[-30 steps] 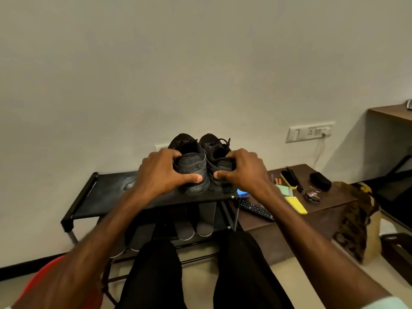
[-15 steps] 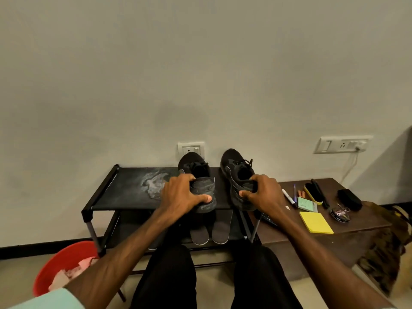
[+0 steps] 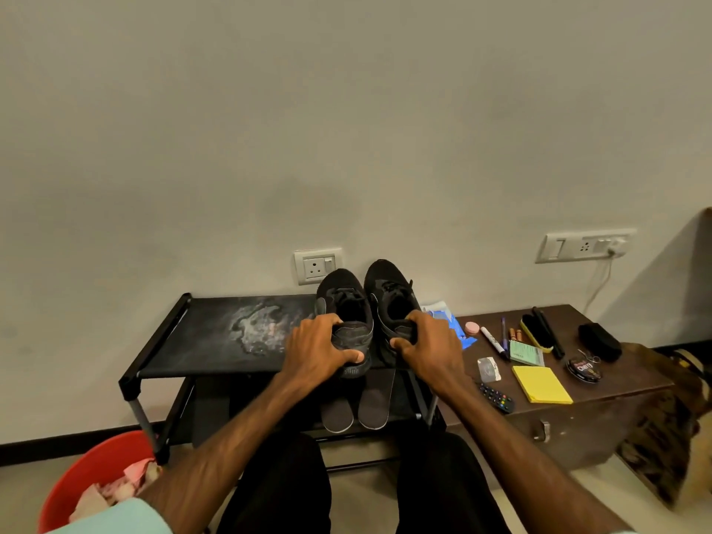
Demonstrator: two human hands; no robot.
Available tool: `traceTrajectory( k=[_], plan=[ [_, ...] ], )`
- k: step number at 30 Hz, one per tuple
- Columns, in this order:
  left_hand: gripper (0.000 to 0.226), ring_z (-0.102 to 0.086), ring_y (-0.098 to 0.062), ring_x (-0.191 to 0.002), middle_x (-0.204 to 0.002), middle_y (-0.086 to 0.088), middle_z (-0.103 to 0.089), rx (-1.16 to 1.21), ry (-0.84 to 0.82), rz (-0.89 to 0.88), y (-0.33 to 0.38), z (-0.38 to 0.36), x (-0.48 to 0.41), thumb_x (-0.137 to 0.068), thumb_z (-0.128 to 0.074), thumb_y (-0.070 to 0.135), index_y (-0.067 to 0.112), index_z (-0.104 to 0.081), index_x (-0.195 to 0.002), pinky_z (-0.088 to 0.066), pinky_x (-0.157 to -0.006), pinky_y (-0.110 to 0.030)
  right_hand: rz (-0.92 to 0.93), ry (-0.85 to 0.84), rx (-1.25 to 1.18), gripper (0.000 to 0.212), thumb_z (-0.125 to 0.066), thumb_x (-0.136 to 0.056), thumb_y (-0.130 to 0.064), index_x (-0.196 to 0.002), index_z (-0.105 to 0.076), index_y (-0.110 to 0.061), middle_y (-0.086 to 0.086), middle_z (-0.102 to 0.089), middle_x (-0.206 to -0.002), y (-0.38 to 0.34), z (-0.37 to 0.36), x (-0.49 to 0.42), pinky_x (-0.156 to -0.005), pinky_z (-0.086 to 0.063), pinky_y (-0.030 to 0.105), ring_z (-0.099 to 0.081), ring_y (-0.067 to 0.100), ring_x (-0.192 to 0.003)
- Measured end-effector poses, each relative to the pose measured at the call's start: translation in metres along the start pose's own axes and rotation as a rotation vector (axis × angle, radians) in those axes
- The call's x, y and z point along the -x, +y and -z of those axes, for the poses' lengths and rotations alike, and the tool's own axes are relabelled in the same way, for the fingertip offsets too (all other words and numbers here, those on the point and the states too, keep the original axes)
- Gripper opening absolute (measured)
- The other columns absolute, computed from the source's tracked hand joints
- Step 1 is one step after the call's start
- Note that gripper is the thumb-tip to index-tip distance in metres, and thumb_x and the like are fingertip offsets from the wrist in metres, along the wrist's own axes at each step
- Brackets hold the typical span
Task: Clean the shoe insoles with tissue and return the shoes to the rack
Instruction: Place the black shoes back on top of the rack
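Head view, looking down past the person's knees at a black shoe rack [image 3: 215,341] standing against a pale wall. Two black shoes stand side by side on the right end of its top shelf, toes toward the wall. The left hand [image 3: 316,352] grasps the heel of the left shoe [image 3: 345,302], fingers hooked into the opening and thumb on the back. The right hand [image 3: 427,348] grips the heel of the right shoe [image 3: 387,287] the same way. Two grey insoles [image 3: 337,412] lie on the lower shelf beneath the shoes. A red bucket [image 3: 96,468] with crumpled tissue [image 3: 115,487] sits at lower left. A low wooden table [image 3: 578,410] on the right holds a yellow notepad [image 3: 541,383] and a remote [image 3: 497,396].
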State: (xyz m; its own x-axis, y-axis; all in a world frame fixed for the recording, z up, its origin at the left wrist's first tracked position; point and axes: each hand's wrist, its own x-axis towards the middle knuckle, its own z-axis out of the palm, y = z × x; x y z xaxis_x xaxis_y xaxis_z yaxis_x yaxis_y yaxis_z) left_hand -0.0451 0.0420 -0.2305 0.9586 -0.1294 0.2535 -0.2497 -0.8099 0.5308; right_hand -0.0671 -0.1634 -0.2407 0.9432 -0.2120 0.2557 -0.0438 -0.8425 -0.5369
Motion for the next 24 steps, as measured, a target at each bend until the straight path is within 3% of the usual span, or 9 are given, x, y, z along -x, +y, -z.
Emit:
traceTrajectory(
  k=[7, 12, 19, 24],
  plan=[
    [0.061, -0.069, -0.013, -0.085, -0.095, 0.006, -0.074, 0.011, -0.036, 0.006, -0.005, 0.0, -0.006, -0.057, -0.088, 0.061, 0.028, -0.069, -0.105, -0.06, -0.078, -0.036, 0.053, 0.008, -0.011, 0.04, -0.076, -0.089, -0.038, -0.122, -0.058, -0.027, 0.0, -0.073, -0.106, 0.002, -0.004, -0.002, -0.086, -0.057, 0.044, -0.068, 0.023, -0.1],
    [0.064, -0.068, -0.013, -0.086, -0.096, 0.006, -0.073, 0.002, -0.036, 0.007, -0.013, 0.004, -0.01, -0.057, -0.089, 0.061, 0.026, -0.07, -0.107, -0.059, -0.077, -0.036, 0.073, 0.006, -0.027, 0.04, -0.073, -0.093, -0.037, -0.127, -0.057, -0.024, 0.001, -0.073, -0.11, 0.001, -0.003, -0.003, -0.087, -0.056, 0.039, -0.067, 0.022, -0.102],
    [0.072, -0.068, -0.016, -0.093, -0.106, 0.003, -0.073, 0.007, -0.028, 0.017, -0.016, 0.003, -0.012, -0.06, -0.09, 0.059, 0.021, -0.068, -0.117, -0.058, -0.083, -0.037, 0.089, 0.035, -0.05, 0.04, -0.072, -0.093, -0.04, -0.126, -0.057, -0.024, 0.0, -0.073, -0.108, 0.004, -0.001, 0.0, -0.085, -0.056, 0.043, -0.067, 0.023, -0.102],
    [0.07, -0.068, -0.015, -0.091, -0.104, 0.002, -0.074, 0.026, -0.041, 0.031, -0.02, 0.004, -0.013, -0.057, -0.09, 0.06, 0.022, -0.069, -0.112, -0.06, -0.082, -0.04, 0.1, 0.048, -0.044, 0.04, -0.071, -0.094, -0.042, -0.126, -0.056, -0.023, 0.0, -0.073, -0.107, 0.001, 0.0, 0.001, -0.083, -0.057, 0.044, -0.068, 0.022, -0.1]
  ],
)
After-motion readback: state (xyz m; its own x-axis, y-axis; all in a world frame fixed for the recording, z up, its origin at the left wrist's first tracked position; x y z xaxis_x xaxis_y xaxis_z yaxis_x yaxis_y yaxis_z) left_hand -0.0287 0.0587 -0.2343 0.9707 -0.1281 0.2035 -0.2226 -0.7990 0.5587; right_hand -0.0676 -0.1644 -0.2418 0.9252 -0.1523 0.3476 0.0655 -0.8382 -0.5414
